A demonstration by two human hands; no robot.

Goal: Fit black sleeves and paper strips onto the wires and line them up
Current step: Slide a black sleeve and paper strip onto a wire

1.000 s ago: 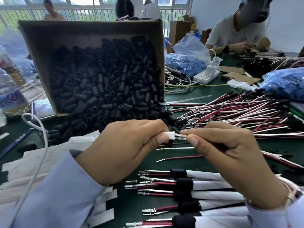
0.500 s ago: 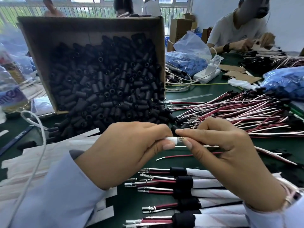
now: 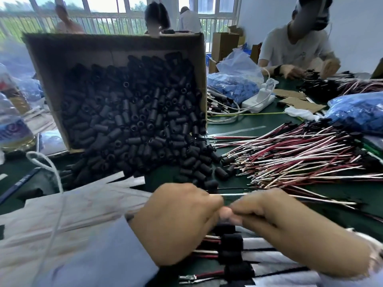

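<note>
left hand and right hand fingertips meeting, both pinching wire between them, blurred, sleeved wires on bench just below hands, box of sleeves behind

i get just one wide-angle view, worn on the head, facing forward and down. it sits close above the left hand and right hand, on the near side of the tilted brown cardboard box.
</note>
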